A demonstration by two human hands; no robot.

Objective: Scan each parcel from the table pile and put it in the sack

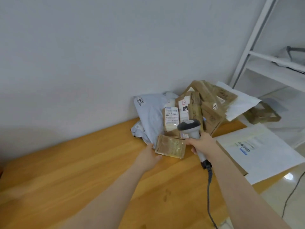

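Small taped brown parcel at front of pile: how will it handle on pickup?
The small parcel: flat faces and straight edges suggest stiff, probably not floppy. Glossy tape all over, so likely slippery. Flat slab shape, unlikely to roll.
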